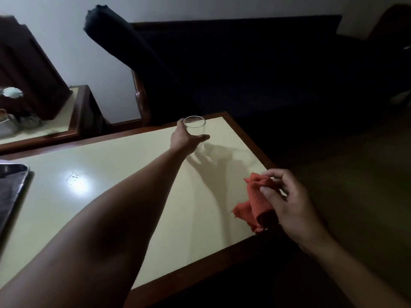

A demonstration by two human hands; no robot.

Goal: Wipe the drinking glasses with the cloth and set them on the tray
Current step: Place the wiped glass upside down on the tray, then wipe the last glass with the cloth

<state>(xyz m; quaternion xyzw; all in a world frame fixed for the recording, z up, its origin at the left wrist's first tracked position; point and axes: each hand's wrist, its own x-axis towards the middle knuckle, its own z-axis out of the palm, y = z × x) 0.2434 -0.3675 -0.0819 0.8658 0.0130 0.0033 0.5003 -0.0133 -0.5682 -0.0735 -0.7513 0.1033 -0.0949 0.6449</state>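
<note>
A clear drinking glass point(195, 127) stands upright near the far edge of the cream table point(133, 196). My left hand point(185, 138) reaches across the table and wraps its fingers and thumb around the glass's lower half. My right hand point(287, 201) hovers over the table's right edge and holds a crumpled orange-red cloth point(255, 207) between thumb and fingers. A metal tray point(13, 187) lies at the left edge of the table, only partly in view.
The table has a dark wooden rim. A dark sofa with wooden arms point(244, 74) stands behind it. A second side table point(55, 121) at the left carries a white pot and a dark object. The floor to the right is dim.
</note>
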